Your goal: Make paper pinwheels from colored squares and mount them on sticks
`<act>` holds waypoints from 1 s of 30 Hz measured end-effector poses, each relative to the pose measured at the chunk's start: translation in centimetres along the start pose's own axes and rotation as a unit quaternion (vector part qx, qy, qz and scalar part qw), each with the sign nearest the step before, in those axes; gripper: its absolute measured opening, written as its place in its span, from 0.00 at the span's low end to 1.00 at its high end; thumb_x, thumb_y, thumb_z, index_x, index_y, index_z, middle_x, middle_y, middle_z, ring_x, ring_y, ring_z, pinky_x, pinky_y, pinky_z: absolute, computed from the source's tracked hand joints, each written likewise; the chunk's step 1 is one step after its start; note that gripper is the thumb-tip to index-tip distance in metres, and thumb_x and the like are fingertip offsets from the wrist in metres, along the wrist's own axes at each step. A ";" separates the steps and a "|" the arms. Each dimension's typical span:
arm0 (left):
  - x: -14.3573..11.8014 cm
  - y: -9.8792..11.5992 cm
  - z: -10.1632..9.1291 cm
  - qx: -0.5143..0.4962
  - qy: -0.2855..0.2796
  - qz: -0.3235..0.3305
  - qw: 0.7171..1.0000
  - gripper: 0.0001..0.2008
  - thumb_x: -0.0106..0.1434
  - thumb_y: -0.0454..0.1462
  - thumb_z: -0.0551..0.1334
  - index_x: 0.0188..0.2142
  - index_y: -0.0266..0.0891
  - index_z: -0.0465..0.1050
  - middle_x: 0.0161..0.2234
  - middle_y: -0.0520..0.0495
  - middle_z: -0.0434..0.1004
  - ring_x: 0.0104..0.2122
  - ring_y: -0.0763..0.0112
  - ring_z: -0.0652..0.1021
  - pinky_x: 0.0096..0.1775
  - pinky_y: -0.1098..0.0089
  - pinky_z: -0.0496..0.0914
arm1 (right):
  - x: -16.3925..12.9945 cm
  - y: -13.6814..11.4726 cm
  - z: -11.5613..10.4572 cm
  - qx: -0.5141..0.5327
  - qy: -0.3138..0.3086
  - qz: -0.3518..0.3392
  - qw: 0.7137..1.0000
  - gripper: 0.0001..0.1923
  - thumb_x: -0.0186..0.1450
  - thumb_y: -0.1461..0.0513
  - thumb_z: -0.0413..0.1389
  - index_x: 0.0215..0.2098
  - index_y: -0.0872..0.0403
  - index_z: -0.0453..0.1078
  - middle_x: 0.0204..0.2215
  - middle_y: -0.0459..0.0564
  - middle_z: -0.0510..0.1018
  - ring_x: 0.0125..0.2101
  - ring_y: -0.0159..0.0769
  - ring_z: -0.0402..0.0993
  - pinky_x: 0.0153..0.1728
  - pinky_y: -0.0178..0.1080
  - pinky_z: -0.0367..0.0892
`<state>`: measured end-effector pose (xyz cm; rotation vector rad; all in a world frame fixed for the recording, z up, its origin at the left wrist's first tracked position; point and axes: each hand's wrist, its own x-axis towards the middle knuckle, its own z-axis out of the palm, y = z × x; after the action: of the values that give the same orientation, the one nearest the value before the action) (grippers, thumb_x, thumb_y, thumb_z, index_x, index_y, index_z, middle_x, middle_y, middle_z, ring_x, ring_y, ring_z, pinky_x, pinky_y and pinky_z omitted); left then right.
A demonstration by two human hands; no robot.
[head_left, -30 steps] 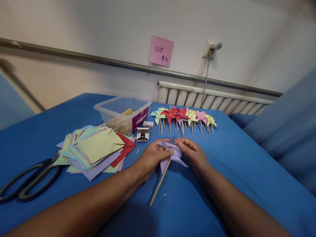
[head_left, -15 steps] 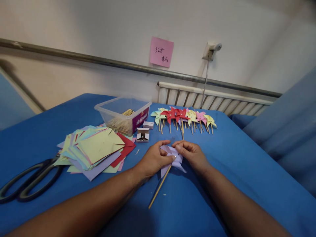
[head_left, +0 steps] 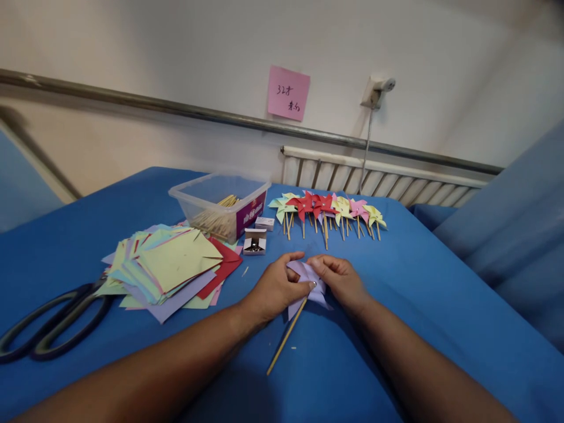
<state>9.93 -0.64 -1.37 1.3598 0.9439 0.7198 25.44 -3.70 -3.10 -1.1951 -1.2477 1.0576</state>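
Both my hands pinch one lilac paper pinwheel [head_left: 308, 282] low on the blue worktop [head_left: 396, 305]: left hand [head_left: 275, 288] on its left blades, right hand [head_left: 341, 281] on the right. Its wooden stick [head_left: 286, 336] trails toward me. Paper's light and creases easily, so hold at the pinned hub or stick. One scissors [head_left: 48, 329], one clear tub [head_left: 220, 202], two small boxes [head_left: 255, 241]. Finished pinwheels [head_left: 328, 208] overlap; count unclear.

Lilac pinwheel [head_left: 308, 282], blue cloth [head_left: 396, 329], pink note [head_left: 288, 92].
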 end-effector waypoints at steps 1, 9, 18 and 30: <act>0.1 0.1 0.0 0.001 0.013 -0.004 1.000 0.35 0.45 0.36 0.70 0.54 0.34 0.64 0.18 0.59 0.65 0.18 0.78 0.66 0.22 0.77 0.57 | 0.0 0.0 0.0 0.013 0.020 0.006 1.000 0.17 0.61 0.49 0.55 0.32 0.54 0.74 0.32 0.49 0.77 0.32 0.36 0.71 0.34 0.37 0.65; 1.1 0.8 -1.2 -0.083 0.149 0.022 0.985 0.35 0.46 0.39 0.70 0.53 0.33 0.64 0.20 0.56 0.71 0.19 0.75 0.71 0.23 0.75 0.62 | 0.3 0.4 0.4 0.045 0.161 0.078 0.983 0.25 0.59 0.42 0.52 0.35 0.56 0.68 0.32 0.50 0.76 0.17 0.27 0.65 0.16 0.31 0.55; 1.1 0.8 -1.8 -0.082 0.217 0.076 0.970 0.35 0.48 0.40 0.70 0.54 0.36 0.63 0.22 0.56 0.71 0.22 0.76 0.72 0.24 0.76 0.63 | -1.4 0.1 3.6 0.058 -0.104 0.150 0.982 0.21 0.50 0.47 0.62 0.26 0.56 0.68 0.22 0.46 0.77 0.11 0.22 0.59 0.13 0.30 0.52; 0.8 0.5 -1.3 -0.187 0.125 0.052 0.973 0.25 0.52 0.39 0.67 0.49 0.36 0.65 0.26 0.53 0.72 0.25 0.74 0.72 0.29 0.73 0.66 | -0.9 0.6 3.5 0.084 -0.039 0.094 0.991 0.20 0.51 0.47 0.62 0.24 0.55 0.66 0.19 0.44 0.75 0.12 0.23 0.61 0.12 0.28 0.52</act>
<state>9.25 0.73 -0.96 1.0038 0.8823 1.1095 21.91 -4.25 -3.95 -1.1674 -1.0972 1.3327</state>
